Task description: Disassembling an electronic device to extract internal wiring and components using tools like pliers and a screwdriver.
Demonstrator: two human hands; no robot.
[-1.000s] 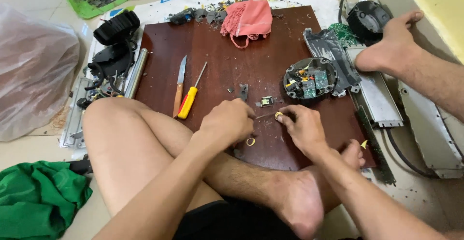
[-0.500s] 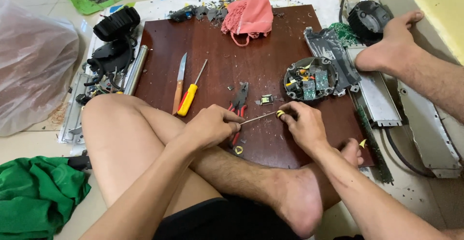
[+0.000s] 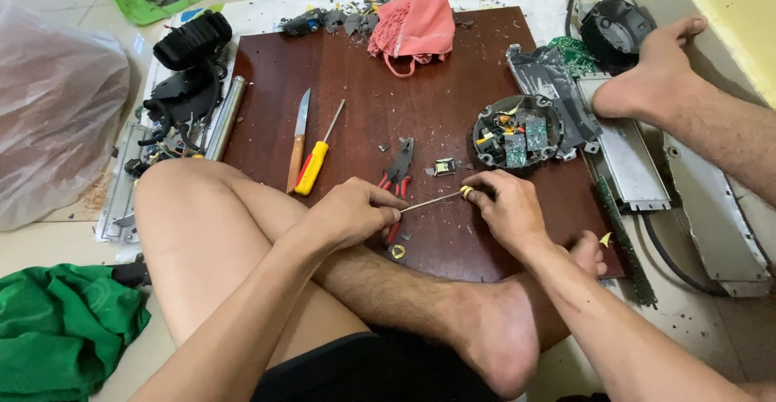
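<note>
Stripping a thin pale wire over the dark red-brown wooden board [image 3: 356, 62]

I'm pinching the thin pale wire [image 3: 428, 202] in my left hand [image 3: 349, 214]; my right hand [image 3: 505, 212] is gripping its small yellow end piece [image 3: 466, 192]; the round circuit-filled housing [image 3: 517, 133] is lying opened, seemingly half-dismantled

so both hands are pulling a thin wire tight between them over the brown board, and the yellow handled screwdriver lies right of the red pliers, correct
Not quite. In the head view the left hand and right hand do hold a thin wire between them over the brown board, but the yellow handled screwdriver lies left of the red pliers, beside the knife.
</note>
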